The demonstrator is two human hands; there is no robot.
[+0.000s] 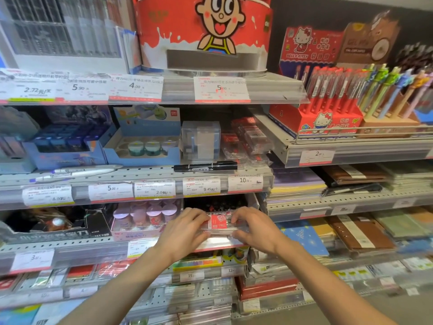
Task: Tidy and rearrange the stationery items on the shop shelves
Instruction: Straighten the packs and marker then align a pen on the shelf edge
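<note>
Here both hands, left [185, 231] and right [254, 227], grip a clear plastic packet [219, 225] at the shelf edge [70, 245].

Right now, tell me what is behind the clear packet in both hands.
Behind the clear packet, a dark display box of black items shows. Both hands cover the packet's ends.

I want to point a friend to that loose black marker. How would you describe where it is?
Find the big red cartoon-boy display on top. One shelf below, the black marker lies on its side at the front edge, before a clear box. The pens lying to its left are white.
</note>
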